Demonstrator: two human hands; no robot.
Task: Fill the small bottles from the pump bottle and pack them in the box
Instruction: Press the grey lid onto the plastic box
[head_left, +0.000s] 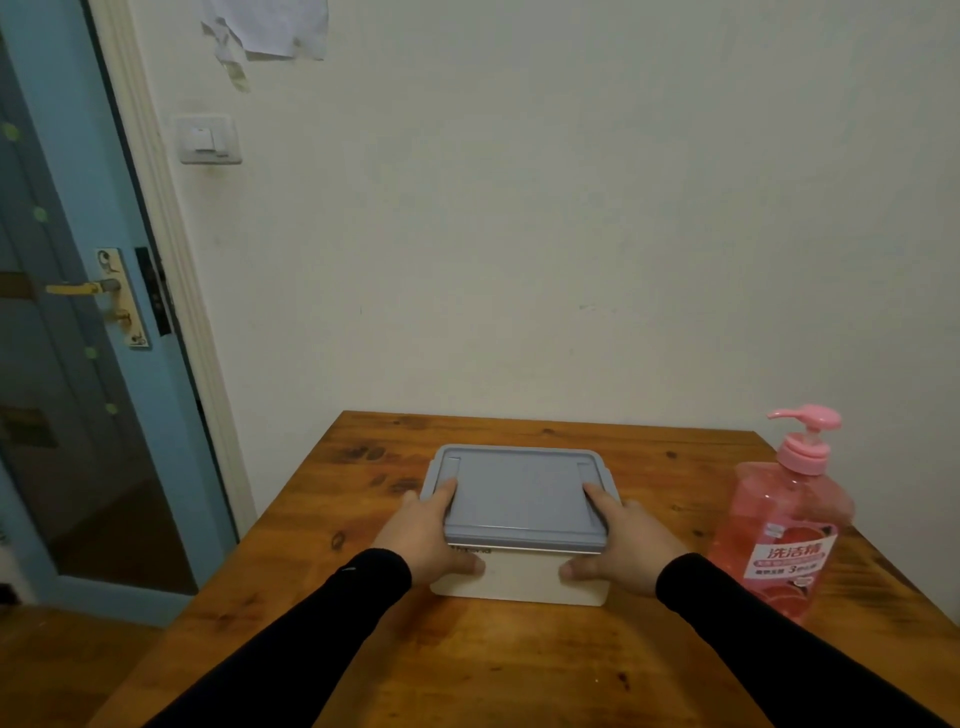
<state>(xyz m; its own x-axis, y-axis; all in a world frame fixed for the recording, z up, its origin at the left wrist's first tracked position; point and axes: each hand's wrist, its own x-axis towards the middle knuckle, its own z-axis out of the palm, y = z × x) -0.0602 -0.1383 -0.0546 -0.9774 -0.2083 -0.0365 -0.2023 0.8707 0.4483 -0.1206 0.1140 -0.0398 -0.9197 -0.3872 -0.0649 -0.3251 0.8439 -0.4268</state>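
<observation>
A white box (519, 577) with a grey-blue lid (519, 493) stands in the middle of the wooden table (467, 665). The lid is on the box. My left hand (428, 535) grips the box's left end, fingers over the lid's edge and thumb on the front wall. My right hand (621, 540) grips the right end the same way. A pink pump bottle (779, 525) of pink liquid stands upright at the right, apart from the box. No small bottles are in view.
The table's far edge meets a pale wall. To the left of the table are a blue door (67, 338) with a brass handle and a strip of floor.
</observation>
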